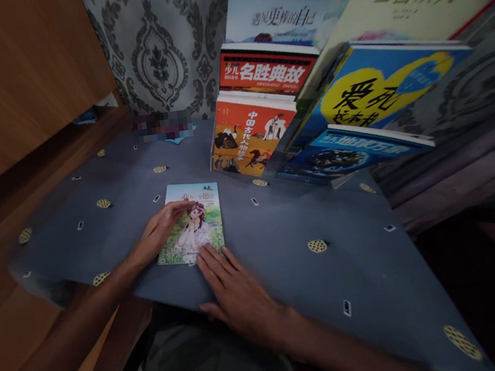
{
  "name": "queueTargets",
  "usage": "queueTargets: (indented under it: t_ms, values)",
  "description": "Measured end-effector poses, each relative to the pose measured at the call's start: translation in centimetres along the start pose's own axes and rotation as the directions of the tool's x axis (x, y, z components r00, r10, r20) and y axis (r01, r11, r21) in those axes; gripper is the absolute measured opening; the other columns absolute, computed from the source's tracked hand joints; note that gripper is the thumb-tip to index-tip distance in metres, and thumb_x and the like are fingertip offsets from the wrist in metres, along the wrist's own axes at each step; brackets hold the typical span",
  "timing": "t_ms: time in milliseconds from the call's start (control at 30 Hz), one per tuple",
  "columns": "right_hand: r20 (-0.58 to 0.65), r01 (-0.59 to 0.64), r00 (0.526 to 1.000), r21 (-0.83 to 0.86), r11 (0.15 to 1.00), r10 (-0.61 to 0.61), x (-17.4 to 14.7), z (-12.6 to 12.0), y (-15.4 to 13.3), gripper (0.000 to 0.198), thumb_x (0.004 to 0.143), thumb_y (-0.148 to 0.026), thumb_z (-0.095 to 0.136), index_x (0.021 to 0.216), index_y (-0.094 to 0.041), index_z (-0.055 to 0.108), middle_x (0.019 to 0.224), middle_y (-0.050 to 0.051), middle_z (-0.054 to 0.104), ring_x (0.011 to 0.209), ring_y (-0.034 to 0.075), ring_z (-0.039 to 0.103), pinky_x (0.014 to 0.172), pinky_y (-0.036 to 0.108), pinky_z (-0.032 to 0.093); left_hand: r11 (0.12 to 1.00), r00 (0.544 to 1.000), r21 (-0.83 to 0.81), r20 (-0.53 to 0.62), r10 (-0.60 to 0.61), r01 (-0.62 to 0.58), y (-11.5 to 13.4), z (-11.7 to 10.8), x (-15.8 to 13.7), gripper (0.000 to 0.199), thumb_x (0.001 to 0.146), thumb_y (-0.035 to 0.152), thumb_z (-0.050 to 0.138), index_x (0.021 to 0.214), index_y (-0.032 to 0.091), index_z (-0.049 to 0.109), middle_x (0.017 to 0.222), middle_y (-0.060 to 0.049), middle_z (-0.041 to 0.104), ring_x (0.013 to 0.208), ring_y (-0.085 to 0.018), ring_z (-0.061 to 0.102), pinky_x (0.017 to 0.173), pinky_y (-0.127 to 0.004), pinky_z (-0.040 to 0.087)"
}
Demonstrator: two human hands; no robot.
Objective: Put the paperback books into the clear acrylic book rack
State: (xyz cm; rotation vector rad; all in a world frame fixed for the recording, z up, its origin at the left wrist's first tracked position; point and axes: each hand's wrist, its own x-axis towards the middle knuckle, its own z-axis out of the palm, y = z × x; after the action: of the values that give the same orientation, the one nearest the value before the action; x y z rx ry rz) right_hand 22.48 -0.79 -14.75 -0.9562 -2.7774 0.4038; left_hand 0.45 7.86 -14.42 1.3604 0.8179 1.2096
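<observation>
A thin book with a green, illustrated cover lies closed on the grey tablecloth in front of me. My left hand reaches over its left side, fingers stretched across the upper cover; whether the fingertips press on it I cannot tell. At the book's lower right corner, my right hand rests flat, its fingertips on the bottom edge and its palm near the table's front edge. Neither hand grips anything.
Several books stand upright at the back right, including an orange one, a red one and a blue-yellow one. A blurred dark item lies at the far left. A wooden cabinet borders the left; a patterned curtain hangs behind.
</observation>
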Motion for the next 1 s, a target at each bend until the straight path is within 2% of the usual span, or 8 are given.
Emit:
queueTargets:
  t_ms: [200, 400, 633, 900, 1000]
  values:
    - [-0.007, -0.062, 0.998, -0.006, 0.998, 0.062, -1.9, -0.3, 0.8, 0.073, 0.099, -0.044, 0.054, 0.157, -0.006, 0.030, 0.162, 0.021, 0.031, 0.155, 0.031, 0.023, 0.125, 0.058, 0.025, 1.000, 1.000, -0.008, 0.008, 0.008, -0.008, 0.2, 0.2, -0.1, 0.047, 0.096, 0.059, 0.052, 0.119, 0.024, 0.073, 0.131, -0.008, 0.069, 0.133, -0.025, 0.056, 0.121, -0.040, 0.033]
    - [-0.033, -0.083, 0.996, 0.004, 0.997, 0.083, -1.4, -1.2, 2.2, 0.066, 0.103, -0.043, 0.047, 0.157, -0.008, 0.032, 0.160, 0.019, 0.038, 0.153, 0.030, 0.028, 0.124, 0.063, 0.024, 1.000, 1.000, -0.006, 0.001, 0.002, -0.002, -0.1, 0.0, -0.2, 0.047, 0.097, 0.058, 0.051, 0.119, 0.023, 0.073, 0.131, -0.009, 0.069, 0.133, -0.027, 0.056, 0.121, -0.042, 0.032]
    - [-0.055, -0.166, 0.984, 0.064, 0.984, 0.170, 3.3, -2.0, 6.2, 0.064, 0.105, -0.050, 0.033, 0.157, -0.013, 0.033, 0.163, 0.015, 0.033, 0.155, 0.027, 0.023, 0.125, 0.058, 0.020, 1.000, 0.999, 0.011, 0.027, 0.026, -0.027, -0.3, -0.1, -0.3, 0.047, 0.100, 0.055, 0.046, 0.122, 0.021, 0.070, 0.133, -0.011, 0.067, 0.132, -0.028, 0.056, 0.119, -0.043, 0.036]
    - [-0.071, -0.323, 0.943, 0.054, 0.945, 0.326, 9.8, -2.8, 10.3, 0.062, 0.106, -0.043, 0.033, 0.155, -0.005, 0.036, 0.164, 0.019, 0.029, 0.156, 0.026, 0.021, 0.126, 0.052, 0.017, 0.998, 1.000, 0.068, 0.011, -0.002, 0.001, 0.1, -0.1, -0.4, 0.048, 0.097, 0.058, 0.051, 0.118, 0.021, 0.071, 0.131, -0.012, 0.068, 0.129, -0.029, 0.058, 0.116, -0.043, 0.039]
    - [-0.107, -0.356, 0.927, 0.049, 0.933, 0.359, 10.7, -2.5, 10.8, 0.061, 0.105, -0.041, 0.034, 0.154, -0.006, 0.037, 0.164, 0.019, 0.030, 0.156, 0.025, 0.021, 0.126, 0.051, 0.017, 0.984, 0.999, 0.177, -0.023, -0.023, 0.027, 0.9, 0.2, -0.5, 0.047, 0.096, 0.058, 0.051, 0.117, 0.021, 0.072, 0.132, -0.012, 0.068, 0.134, -0.030, 0.055, 0.117, -0.042, 0.037]
